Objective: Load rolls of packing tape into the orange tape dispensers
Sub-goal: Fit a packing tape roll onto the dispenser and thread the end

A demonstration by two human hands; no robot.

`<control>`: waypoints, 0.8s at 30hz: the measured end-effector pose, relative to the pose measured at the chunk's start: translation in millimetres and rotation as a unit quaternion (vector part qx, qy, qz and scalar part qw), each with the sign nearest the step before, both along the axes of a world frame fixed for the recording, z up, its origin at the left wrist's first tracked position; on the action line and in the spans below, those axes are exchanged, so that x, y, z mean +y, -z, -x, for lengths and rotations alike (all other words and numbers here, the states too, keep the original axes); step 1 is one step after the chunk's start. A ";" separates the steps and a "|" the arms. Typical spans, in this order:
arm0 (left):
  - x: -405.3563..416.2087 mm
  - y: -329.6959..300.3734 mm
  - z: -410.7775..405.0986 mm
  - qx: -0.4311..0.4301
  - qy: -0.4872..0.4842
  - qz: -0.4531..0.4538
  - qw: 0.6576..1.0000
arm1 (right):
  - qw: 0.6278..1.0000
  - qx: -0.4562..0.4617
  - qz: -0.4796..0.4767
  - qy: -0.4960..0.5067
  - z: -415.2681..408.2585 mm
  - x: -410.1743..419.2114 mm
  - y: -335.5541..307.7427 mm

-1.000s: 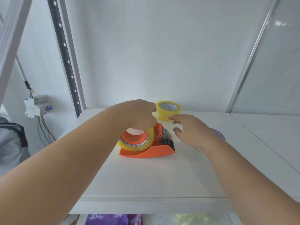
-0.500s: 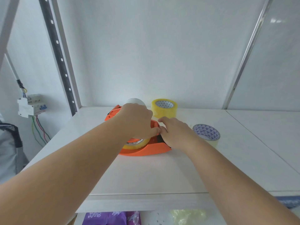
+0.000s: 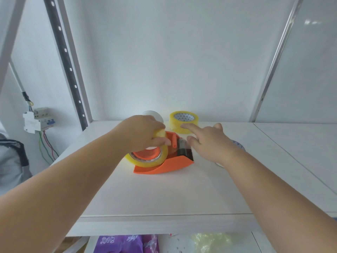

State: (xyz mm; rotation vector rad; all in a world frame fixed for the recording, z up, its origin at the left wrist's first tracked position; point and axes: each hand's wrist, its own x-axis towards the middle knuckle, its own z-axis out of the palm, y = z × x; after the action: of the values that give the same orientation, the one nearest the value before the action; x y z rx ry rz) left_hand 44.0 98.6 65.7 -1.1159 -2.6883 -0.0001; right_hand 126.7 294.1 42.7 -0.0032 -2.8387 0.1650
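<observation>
Head view:
Left hand (image 3: 141, 132): clamped on yellow tape roll (image 3: 147, 157) seated in orange dispenser (image 3: 164, 164);
Right hand (image 3: 207, 141): fingers spread, hovering beside the serrated blade (image 3: 190, 155)

— Behind everything? Plain white wall (image 3: 182, 61), evenly lit, no shadows to speak of.

— And underneath? White shelf board (image 3: 164, 198), smooth, with a seam toward the right.

— To the left? Dark perforated upright (image 3: 65, 52) beside a pale post, then a small breaker box (image 3: 37, 119) with green and red wires (image 3: 46, 148) hanging below.

— To the right? Slanted metal strip (image 3: 275, 59) across a glossy panel.

— Lower down? Purple packaging (image 3: 125, 243) under the shelf edge.
</observation>
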 end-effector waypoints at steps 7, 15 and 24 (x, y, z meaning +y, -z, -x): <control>-20.9 -2.0 5.1 -0.094 0.010 -0.096 0.991 | 0.996 -0.032 0.077 0.039 -6.3 39.0 2.0; -14.9 -6.2 -2.4 -0.099 -0.001 -0.096 0.991 | 0.997 -0.014 0.053 0.061 -2.3 48.1 6.4; 39.3 -15.3 -21.4 0.086 -0.103 0.104 0.986 | 0.997 0.024 -0.029 0.064 -5.2 45.6 -1.7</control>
State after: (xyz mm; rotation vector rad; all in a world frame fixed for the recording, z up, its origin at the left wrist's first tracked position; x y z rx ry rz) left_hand 65.4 137.9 81.0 -0.8400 -2.6782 0.4008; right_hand 131.9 339.7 44.3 -0.1663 -2.7837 0.0527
